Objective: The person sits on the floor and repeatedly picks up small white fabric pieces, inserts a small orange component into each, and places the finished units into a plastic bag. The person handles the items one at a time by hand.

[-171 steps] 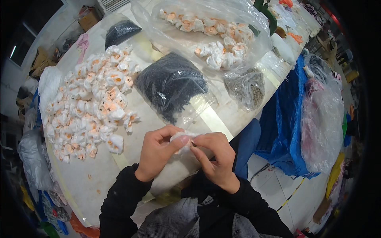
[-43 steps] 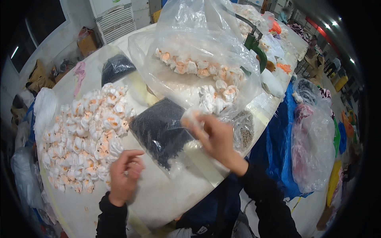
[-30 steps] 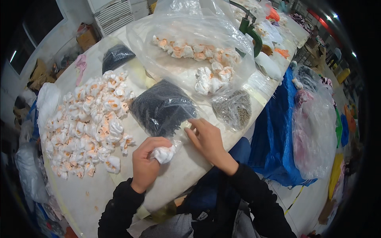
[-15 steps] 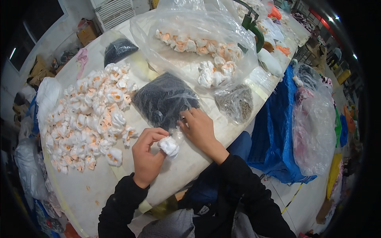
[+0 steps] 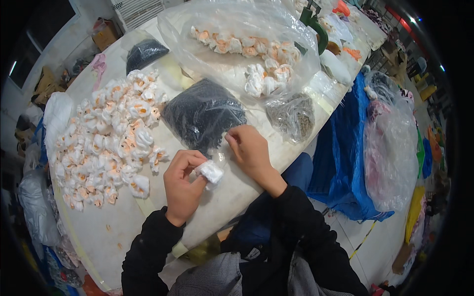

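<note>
My left hand [image 5: 183, 185] is closed on a small white plush piece [image 5: 211, 172], pinched between thumb and fingers above the near part of the table. Just right of it is my right hand [image 5: 251, 150], its thumb and forefinger drawn together at the near corner of a clear bag of small black pieces [image 5: 205, 116]. Whatever lies between those fingertips is too small to make out. To the left spreads a heap of white and peach plush pieces [image 5: 113, 143], much like the one I hold.
A large clear plastic bag [image 5: 217, 74] holds more plush pieces at the back. A small bag of brownish bits [image 5: 296, 118], a second dark bag [image 5: 145, 53] and a green metal tool [image 5: 316, 29] also lie on the table [image 5: 131, 251]. Blue sheeting [image 5: 335, 167] hangs at the right.
My right hand has drawn its fingers together and back slightly from the bag of black pieces. In my left hand the white plush piece has turned a little.
</note>
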Demonstrator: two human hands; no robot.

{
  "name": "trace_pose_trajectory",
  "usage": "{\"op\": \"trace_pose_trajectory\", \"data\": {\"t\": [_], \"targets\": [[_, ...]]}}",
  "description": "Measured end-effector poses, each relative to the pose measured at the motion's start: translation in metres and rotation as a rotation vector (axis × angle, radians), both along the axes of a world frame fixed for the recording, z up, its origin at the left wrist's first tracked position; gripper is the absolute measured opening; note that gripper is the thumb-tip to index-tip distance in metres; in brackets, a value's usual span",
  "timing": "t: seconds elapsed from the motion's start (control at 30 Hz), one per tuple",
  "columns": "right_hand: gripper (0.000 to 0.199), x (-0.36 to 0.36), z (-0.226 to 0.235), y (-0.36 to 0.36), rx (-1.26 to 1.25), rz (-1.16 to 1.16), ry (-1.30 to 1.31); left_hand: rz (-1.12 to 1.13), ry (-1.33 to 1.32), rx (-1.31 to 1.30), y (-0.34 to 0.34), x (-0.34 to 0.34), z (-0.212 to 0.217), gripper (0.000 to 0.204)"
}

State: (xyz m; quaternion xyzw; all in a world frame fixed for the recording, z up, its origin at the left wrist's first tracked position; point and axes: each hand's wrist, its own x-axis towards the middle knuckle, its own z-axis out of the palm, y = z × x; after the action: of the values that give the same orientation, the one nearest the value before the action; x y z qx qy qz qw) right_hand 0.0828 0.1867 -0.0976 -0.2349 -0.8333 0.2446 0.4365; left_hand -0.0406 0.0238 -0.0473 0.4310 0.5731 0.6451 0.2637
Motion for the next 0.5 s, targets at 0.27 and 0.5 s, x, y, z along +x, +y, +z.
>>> {"op": "trace_pose_trajectory", "data": {"t": [0.27, 0.5], "targets": [[0.026, 0.054, 0.046, -0.089, -0.154, 0.322, 0.146, 0.0, 0.066, -0.118, -0.002, 0.015, -0.008, 0.013], [0.019, 0.061, 0.031, -0.088, -0.322, 0.092, 0.151, -0.227, -0.353, -0.311, -0.004, 0.017, 0.001, 0.01]]}}
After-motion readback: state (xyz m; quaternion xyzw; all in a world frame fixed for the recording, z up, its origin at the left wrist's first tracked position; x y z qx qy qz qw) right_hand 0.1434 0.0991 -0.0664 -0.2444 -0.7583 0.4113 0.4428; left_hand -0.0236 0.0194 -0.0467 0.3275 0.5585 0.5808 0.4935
